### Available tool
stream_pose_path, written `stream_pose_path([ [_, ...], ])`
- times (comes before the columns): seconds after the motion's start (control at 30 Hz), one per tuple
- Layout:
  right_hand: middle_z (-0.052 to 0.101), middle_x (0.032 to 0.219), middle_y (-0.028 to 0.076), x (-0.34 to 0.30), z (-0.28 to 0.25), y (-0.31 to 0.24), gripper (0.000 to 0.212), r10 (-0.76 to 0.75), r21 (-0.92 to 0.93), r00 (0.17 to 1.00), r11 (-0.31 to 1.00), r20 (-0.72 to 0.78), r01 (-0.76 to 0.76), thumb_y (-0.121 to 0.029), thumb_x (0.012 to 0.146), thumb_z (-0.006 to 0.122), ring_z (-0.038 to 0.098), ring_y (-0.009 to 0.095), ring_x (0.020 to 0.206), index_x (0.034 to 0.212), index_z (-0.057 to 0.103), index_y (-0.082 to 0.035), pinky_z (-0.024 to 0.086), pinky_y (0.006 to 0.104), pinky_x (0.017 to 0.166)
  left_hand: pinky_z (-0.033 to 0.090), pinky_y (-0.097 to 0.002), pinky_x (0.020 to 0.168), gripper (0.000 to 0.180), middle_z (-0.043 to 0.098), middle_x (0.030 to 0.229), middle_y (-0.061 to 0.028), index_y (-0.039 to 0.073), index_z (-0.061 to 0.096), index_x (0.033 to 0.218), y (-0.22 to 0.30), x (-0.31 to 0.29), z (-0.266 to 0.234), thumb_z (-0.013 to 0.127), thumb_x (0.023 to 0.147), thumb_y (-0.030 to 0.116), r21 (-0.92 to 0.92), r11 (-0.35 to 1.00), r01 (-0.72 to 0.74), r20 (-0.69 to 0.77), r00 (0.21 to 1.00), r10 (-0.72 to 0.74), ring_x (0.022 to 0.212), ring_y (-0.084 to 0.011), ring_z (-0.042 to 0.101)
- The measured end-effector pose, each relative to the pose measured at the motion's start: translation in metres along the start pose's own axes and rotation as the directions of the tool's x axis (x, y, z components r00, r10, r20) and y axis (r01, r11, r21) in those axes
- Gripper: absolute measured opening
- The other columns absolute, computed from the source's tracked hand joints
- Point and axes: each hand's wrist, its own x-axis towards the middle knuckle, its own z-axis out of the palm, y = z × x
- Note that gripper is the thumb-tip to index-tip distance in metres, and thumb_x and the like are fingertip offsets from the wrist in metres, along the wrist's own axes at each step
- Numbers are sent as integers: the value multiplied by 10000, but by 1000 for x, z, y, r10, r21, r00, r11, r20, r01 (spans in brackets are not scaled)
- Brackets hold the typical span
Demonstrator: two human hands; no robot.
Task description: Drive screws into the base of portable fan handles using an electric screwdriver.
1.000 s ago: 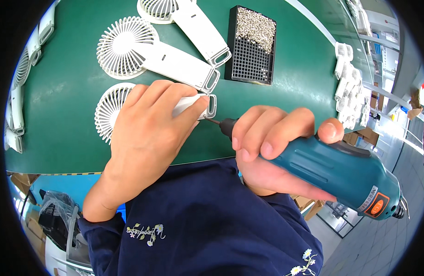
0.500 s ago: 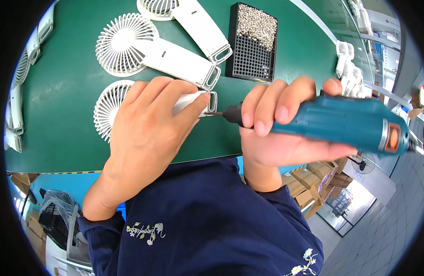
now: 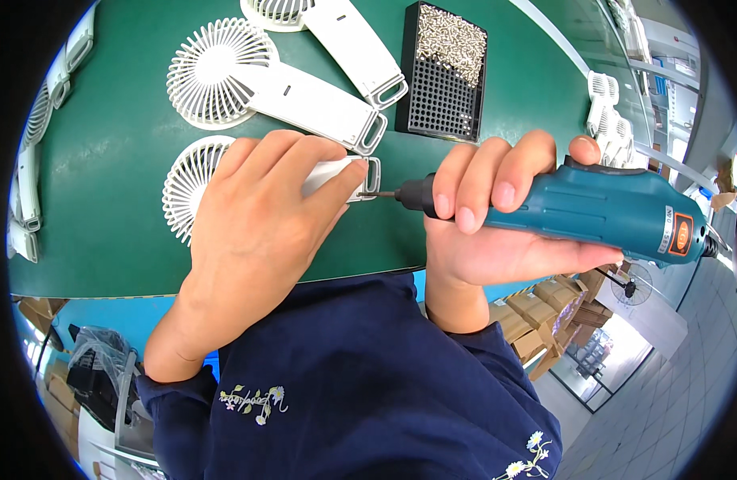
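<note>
My left hand [image 3: 260,208] is closed over the handle of a white handheld fan [image 3: 188,180], pressing it to the green tabletop; the fan's round slatted grille shows to the left of the hand. In my right hand [image 3: 496,216] lies a teal electric screwdriver [image 3: 600,210], held level with fingers wrapped around its body. Its thin bit [image 3: 378,194] points left and meets the end of the fan's handle, close to the small loop there. Whether a screw sits under the tip cannot be made out. Two more white fans [image 3: 312,104] [image 3: 356,48] lie just beyond my left hand.
A black perforated tray [image 3: 440,100] with many small metal screws [image 3: 451,40] lies beyond my right hand. More white fans line the left edge [image 3: 32,168] and the far right [image 3: 608,120] of the green table [image 3: 104,216]. Cardboard boxes [image 3: 536,316] stand below at the right.
The screwdriver and my right hand have shifted slightly to the right and steadied. My left hand stays on the fan, and the tray and fans appear slightly shifted in view.
</note>
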Motion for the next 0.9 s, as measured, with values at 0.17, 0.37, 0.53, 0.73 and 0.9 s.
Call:
stream_pose_path([
  [0.17,525,791,70,-4,5,-2,791,-12,-38,997,999,75,14,-763,860,428,496,182,510,1342,420,-136,442,332,473,419,-322,733,287,611,974,-10,81,697,1001,-1,1,0,684,716,102,-11,1000,-7,-18,1000,7,900,-177,576],
  [0.37,535,729,117,-17,22,-6,594,-34,-187,953,978,302,94,-614,914,504,504,232,468,1240,447,-120,444,377,421,419,-325,755,297,611,981,-21,67,684,1001,-4,-2,0,644,707,87,-23,1000,-13,4,1000,13,928,-188,575],
  [0.53,541,718,118,-16,24,-9,565,-11,-199,947,977,321,79,-584,923,496,505,230,476,1249,445,-125,442,378,423,420,-339,751,308,621,1011,-18,86,688,1018,-3,-4,0,686,710,83,-33,999,5,-3,1000,-5,935,-200,582],
  [0.73,537,713,112,-15,24,-11,673,16,-200,961,979,277,41,-683,875,499,498,224,471,1251,451,-127,438,375,423,423,-351,736,327,632,1023,-13,96,690,1035,-3,-3,3,734,711,84,-49,999,7,-4,1000,-7,924,-209,591],
  [0.9,525,688,91,-18,18,-9,709,-11,-226,981,973,196,56,-723,855,494,481,211,433,1230,466,-121,431,358,402,423,-351,738,331,629,1030,-15,89,688,1040,-2,-3,1,735,712,88,-51,999,0,9,1000,0,928,-211,590],
])
